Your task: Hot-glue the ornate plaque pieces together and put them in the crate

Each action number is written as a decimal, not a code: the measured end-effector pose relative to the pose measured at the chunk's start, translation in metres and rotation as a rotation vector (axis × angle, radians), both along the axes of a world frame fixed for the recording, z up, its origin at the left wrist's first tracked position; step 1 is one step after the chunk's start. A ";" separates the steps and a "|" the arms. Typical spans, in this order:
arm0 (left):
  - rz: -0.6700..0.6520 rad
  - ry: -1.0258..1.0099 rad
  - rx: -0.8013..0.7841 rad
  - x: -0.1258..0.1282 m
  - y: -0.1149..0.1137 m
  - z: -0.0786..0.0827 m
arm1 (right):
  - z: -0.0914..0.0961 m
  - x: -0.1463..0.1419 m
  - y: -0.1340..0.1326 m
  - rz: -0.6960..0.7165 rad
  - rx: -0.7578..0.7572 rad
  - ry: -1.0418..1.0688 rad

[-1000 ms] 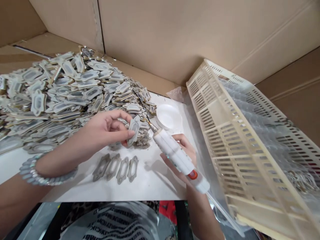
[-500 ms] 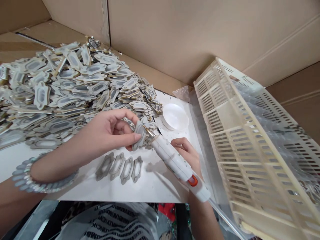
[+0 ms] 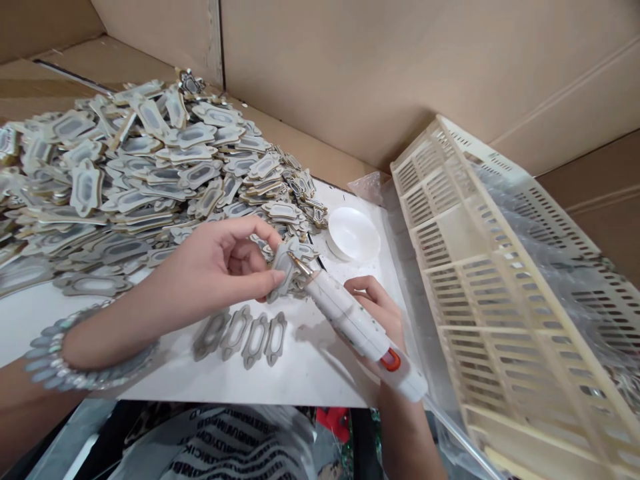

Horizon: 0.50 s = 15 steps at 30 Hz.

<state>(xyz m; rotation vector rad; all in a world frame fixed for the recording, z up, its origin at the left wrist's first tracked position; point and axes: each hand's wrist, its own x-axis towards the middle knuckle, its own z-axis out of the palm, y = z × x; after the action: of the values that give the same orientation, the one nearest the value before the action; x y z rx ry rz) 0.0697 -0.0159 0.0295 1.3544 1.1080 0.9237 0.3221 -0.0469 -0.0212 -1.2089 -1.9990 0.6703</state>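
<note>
the left hand (image 3: 220, 260) is partly curled, thumb and forefinger pinched on the edge of a grey bracket-shaped frame (image 3: 279, 279); the piece is tilted above the white tabletop (image 3: 310, 380), at the near edge of the heap. the right hand (image 3: 377, 310) is curled around a white glue gun (image 3: 347, 317), smooth plastic with an orange-red trigger (image 3: 391, 360), a tapered metal nozzle (image 3: 301, 267) and a clear rod at its rear. the nozzle points at the held frame; contact cannot be confirmed.

4 flat, matt frames (image 3: 264, 335) with elongated openings and knobbed ends lie side by side near the table's front edge. a dense heap of similar pieces (image 3: 155, 167), grey-faced with some gold-toned edges, covers the left. to the right: a round, smooth white bowl (image 3: 353, 233) and a slotted cream plastic crate (image 3: 440, 230) holding clear bubbled wrap (image 3: 530, 220). plain brown cardboard (image 3: 375, 80) walls the back. a pale beaded bracelet (image 3: 55, 360) circles the left wrist.
</note>
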 end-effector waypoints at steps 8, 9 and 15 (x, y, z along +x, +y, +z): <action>0.012 0.027 0.000 0.001 -0.001 0.001 | -0.001 0.004 -0.002 0.009 -0.022 0.002; 0.012 0.025 0.003 0.002 -0.001 0.001 | -0.002 0.005 -0.002 0.013 -0.025 0.021; 0.013 0.027 0.011 0.001 -0.001 0.001 | -0.004 0.007 -0.002 0.046 0.006 0.048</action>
<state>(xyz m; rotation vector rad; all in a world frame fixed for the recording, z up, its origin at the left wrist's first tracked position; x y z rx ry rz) 0.0705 -0.0170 0.0305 1.3744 1.1350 0.9245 0.3294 -0.0489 -0.0256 -1.1360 -1.9927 0.7092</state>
